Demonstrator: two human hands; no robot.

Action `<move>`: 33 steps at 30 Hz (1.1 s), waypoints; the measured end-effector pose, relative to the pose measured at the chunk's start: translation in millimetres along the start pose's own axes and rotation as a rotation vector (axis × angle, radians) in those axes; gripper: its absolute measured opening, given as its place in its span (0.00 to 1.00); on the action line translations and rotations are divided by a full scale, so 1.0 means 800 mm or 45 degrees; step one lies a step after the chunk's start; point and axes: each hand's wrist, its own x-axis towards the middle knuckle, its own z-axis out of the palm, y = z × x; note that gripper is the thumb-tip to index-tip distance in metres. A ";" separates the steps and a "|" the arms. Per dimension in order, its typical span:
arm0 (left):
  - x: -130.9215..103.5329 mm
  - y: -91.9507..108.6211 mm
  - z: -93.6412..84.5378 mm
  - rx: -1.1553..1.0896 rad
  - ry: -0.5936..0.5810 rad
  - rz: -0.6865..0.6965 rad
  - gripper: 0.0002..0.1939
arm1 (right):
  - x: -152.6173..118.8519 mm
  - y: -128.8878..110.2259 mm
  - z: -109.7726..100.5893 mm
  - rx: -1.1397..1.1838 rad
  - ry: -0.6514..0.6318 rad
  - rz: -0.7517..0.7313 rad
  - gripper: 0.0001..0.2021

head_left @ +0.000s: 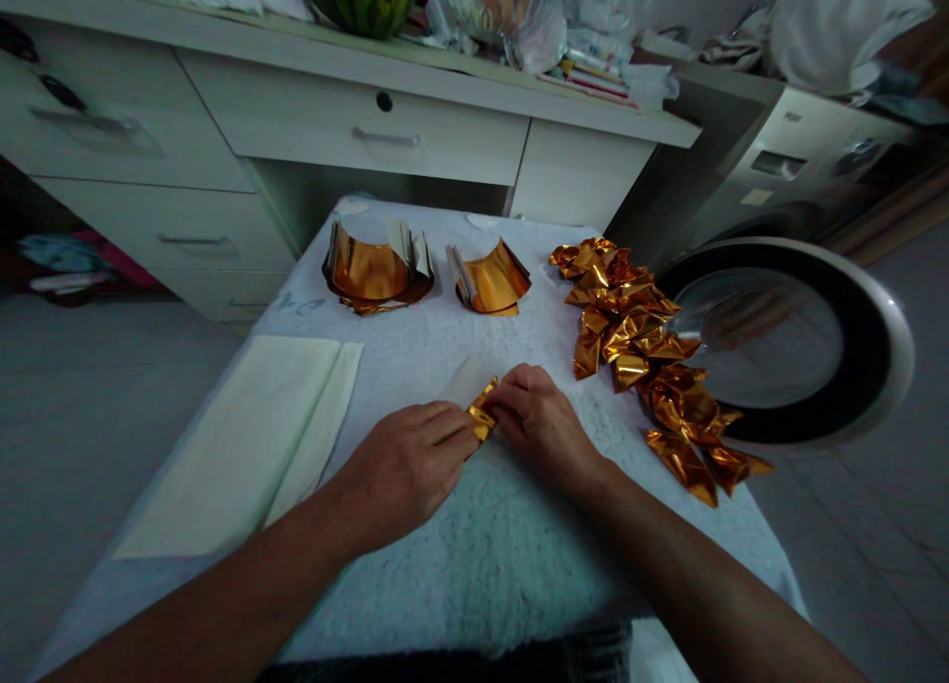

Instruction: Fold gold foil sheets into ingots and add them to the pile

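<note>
Near the middle of the cloth-covered table (460,584), a small folded piece of gold foil paper (481,412) is held between my two hands. My left hand (411,461) is closed on its left side, and the fingers of my right hand (545,421) pinch its right end. A pale sheet (466,379) shows just behind my fingers. Beyond my hands stand two curled stacks of gold foil paper, a larger stack (371,271) and a smaller stack (495,283). To the right lies a heap of folded gold foil pieces (630,332).
Folded cream paper (229,446) lies at the table's left. White drawers (386,120) stand behind, with a watermelon (363,1) and plastic bags on top. A washing machine's open round door (786,337) sits close to the table's right edge.
</note>
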 end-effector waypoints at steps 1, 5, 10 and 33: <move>-0.001 0.001 0.000 0.012 -0.010 -0.011 0.11 | 0.000 -0.001 0.000 0.010 -0.001 -0.056 0.09; -0.002 0.005 -0.002 0.039 -0.027 -0.075 0.12 | -0.002 -0.002 -0.001 0.061 -0.035 -0.179 0.10; -0.003 0.003 -0.001 0.054 -0.053 -0.002 0.11 | -0.005 -0.003 -0.002 0.111 -0.046 -0.207 0.10; -0.016 0.009 -0.005 -0.013 -0.042 -0.118 0.10 | -0.012 -0.008 -0.003 0.121 -0.093 -0.446 0.09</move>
